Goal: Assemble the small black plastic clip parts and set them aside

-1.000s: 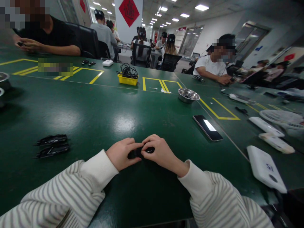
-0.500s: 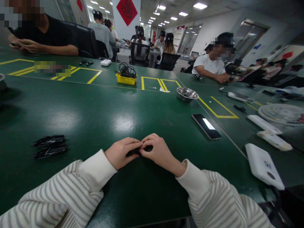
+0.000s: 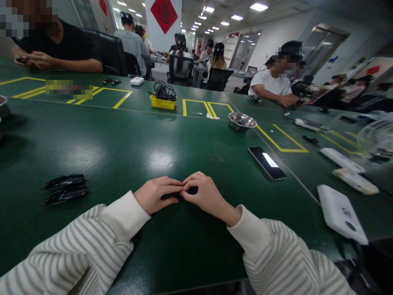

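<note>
Close together over the green table [image 3: 202, 254], my left hand [image 3: 155, 194] and my right hand [image 3: 204, 193] meet at the fingertips. The left fingers are bent over with the thumb beneath. On the right, thumb and index finger form a pinch. A small dark thing [image 3: 167, 196] shows faintly between the left thumb and fingers; most of it is hidden, so its kind cannot be made out. Left of my hands lie two black bundles [image 3: 65, 189], side by side. A phone [image 3: 267, 164] with a partly lit screen lies to the right, beyond my right hand.
A steel bowl [image 3: 242, 122] and a yellow box [image 3: 163, 102] of black cables stand farther back. White devices [image 3: 341, 213] lie along the right side, near a fan [image 3: 379, 137]. Yellow tape marks the table. Other people sit at the far left and far right.
My hands stay almost in place, with slight finger movement. Less of the dark thing shows between them. At the far right the round white fan guard has shifted to the right.
</note>
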`<move>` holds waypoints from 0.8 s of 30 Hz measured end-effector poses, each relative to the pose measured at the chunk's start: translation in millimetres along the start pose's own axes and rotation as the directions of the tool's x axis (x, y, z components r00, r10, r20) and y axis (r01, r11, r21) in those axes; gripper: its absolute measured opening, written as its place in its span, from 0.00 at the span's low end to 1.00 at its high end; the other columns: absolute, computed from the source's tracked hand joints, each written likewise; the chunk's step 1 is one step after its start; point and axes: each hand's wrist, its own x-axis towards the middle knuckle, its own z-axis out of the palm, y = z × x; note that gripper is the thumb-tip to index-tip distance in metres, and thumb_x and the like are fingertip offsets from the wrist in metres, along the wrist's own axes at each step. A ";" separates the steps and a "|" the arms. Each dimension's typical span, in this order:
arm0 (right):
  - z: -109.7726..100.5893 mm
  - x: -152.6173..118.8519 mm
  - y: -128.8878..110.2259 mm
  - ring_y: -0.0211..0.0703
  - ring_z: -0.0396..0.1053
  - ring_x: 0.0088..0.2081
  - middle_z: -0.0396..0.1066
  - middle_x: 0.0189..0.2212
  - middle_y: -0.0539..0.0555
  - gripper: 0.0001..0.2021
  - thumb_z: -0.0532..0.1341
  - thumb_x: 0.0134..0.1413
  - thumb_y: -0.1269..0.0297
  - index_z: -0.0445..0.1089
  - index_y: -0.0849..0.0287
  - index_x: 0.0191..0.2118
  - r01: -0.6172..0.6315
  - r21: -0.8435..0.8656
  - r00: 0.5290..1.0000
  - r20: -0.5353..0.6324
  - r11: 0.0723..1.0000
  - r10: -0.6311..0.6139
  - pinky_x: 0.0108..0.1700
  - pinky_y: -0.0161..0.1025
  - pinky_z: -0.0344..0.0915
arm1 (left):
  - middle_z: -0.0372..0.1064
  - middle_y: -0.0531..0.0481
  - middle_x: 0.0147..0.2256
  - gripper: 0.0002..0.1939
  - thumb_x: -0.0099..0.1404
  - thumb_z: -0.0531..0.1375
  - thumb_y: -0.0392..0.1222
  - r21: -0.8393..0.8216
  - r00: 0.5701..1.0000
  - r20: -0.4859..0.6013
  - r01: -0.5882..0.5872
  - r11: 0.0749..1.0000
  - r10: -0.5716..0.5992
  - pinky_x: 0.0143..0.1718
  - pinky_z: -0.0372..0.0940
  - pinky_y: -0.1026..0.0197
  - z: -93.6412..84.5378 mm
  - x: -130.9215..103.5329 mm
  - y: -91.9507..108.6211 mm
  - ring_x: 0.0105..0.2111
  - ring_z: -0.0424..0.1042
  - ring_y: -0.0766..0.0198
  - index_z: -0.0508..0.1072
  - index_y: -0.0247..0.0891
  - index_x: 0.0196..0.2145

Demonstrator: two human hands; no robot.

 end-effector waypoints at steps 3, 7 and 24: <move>-13.1 4.4 5.6 0.36 0.64 0.34 0.71 0.29 0.49 0.04 0.59 0.45 0.69 0.71 0.59 0.25 -0.010 0.018 0.999 -0.039 1.000 0.010 0.36 0.34 0.60 | 0.69 0.44 0.40 0.13 0.57 0.57 0.38 0.018 1.000 -0.002 -0.008 1.000 0.008 0.37 0.66 0.61 0.3 -0.6 -0.7 0.37 0.69 0.62 0.69 0.34 0.41; -23.9 8.8 18.6 0.36 0.65 0.33 0.71 0.29 0.50 0.04 0.58 0.46 0.67 0.71 0.58 0.28 -0.099 -0.039 0.990 -0.101 0.994 0.095 0.32 0.33 0.59 | 0.68 0.43 0.40 0.13 0.58 0.56 0.38 0.019 0.999 -0.005 -0.033 0.999 0.033 0.37 0.66 0.61 1.4 -1.4 0.9 0.37 0.68 0.62 0.69 0.34 0.41; -33.8 10.7 25.3 0.34 0.65 0.22 0.70 0.20 0.50 0.03 0.59 0.40 0.71 0.71 0.61 0.23 -0.295 -0.227 0.938 0.118 0.928 0.327 0.26 0.32 0.60 | 0.68 0.43 0.41 0.13 0.58 0.56 0.37 0.054 1.000 -0.014 0.007 0.999 -0.006 0.37 0.66 0.59 4.9 -2.0 3.7 0.38 0.68 0.61 0.69 0.34 0.42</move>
